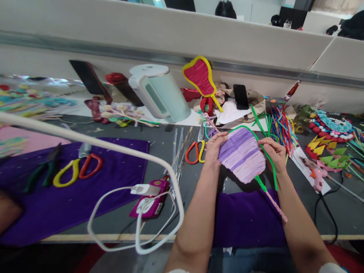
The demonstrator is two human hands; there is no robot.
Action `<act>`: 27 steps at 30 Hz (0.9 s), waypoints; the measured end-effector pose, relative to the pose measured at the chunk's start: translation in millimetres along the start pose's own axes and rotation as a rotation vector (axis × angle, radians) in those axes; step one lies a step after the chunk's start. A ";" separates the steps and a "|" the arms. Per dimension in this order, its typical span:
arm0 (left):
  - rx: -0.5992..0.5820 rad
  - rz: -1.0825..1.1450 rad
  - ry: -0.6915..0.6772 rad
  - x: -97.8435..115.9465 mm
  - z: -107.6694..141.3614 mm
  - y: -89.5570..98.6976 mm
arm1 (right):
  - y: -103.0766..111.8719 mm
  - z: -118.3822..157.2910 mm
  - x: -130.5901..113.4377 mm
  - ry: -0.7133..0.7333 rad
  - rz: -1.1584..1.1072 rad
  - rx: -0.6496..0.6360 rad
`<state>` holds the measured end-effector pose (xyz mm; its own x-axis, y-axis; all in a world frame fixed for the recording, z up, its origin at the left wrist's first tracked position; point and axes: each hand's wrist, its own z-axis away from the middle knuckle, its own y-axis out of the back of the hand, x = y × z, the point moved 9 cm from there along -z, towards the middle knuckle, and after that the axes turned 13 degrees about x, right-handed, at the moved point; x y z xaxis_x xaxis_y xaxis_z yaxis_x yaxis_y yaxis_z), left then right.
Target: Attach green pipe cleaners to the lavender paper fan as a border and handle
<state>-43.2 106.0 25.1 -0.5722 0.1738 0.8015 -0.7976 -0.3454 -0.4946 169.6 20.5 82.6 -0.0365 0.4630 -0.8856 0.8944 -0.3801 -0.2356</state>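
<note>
A fan-shaped craft piece (pixel 243 155) in striped purple and lilac pipe cleaners is held up over the table. Its handle, wrapped green then pink, points down to the right. My left hand (pixel 214 148) is closed on the piece's left edge, thumb near the top. At its right edge, my right hand (pixel 273 152) pinches a green pipe cleaner (pixel 272 167). This strand runs along the top of the piece, and its loose end hangs below my right fingers. A purple cloth (pixel 250 218) lies beneath my forearms.
Scissors (pixel 195 149) and thin silver strips lie left of my hands. A kettle (pixel 159 91), a red-and-yellow fan (pixel 200 77) and a phone (pixel 240 96) are behind. Pipe cleaners (pixel 281 125) and a pink glue gun (pixel 317 178) are right. A white cable (pixel 136 151) crosses the left front.
</note>
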 end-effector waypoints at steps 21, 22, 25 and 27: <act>0.052 0.026 -0.065 3.8 -8.0 7.9 | 0.4 0.8 14.0 -0.149 0.120 0.038; 0.057 0.022 -0.074 4.6 -8.4 8.6 | 0.6 0.7 14.6 -0.152 0.142 0.035; 0.067 0.004 -0.098 6.6 -9.4 10.4 | 0.2 0.8 17.5 -0.171 0.181 0.006; 0.065 0.000 -0.111 7.9 -9.8 10.9 | -0.8 1.3 19.2 -0.187 0.178 -0.027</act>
<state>-58.4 112.6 22.7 -0.5448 0.0715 0.8355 -0.7814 -0.4050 -0.4748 167.6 28.7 65.3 0.0432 0.2331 -0.9715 0.9054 -0.4202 -0.0606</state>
